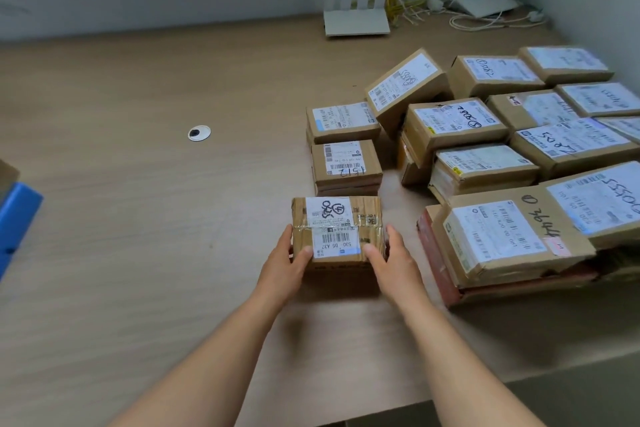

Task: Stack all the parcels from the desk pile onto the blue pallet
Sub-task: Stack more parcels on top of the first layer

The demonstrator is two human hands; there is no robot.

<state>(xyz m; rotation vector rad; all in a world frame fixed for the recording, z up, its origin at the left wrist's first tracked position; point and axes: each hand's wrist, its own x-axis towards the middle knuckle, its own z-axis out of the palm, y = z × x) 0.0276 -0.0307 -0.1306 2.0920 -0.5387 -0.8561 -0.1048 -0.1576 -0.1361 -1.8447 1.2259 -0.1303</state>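
Note:
A small brown cardboard parcel (337, 218) with a white barcode label lies near the middle of the wooden desk (138, 201). My left hand (287, 262) grips its left side, thumb on top. My right hand (391, 258) grips its right side the same way. To the right and behind it lies the pile of labelled parcels (502, 156), several boxes in low stacks, one tilted (405, 87). A corner of the blue pallet (15, 218) shows at the far left edge.
A white router (356, 7) and loose cables (485, 15) sit at the back of the desk against the wall. A round cable grommet (199, 133) is set in the desk left of centre. The desk's front edge runs at lower right.

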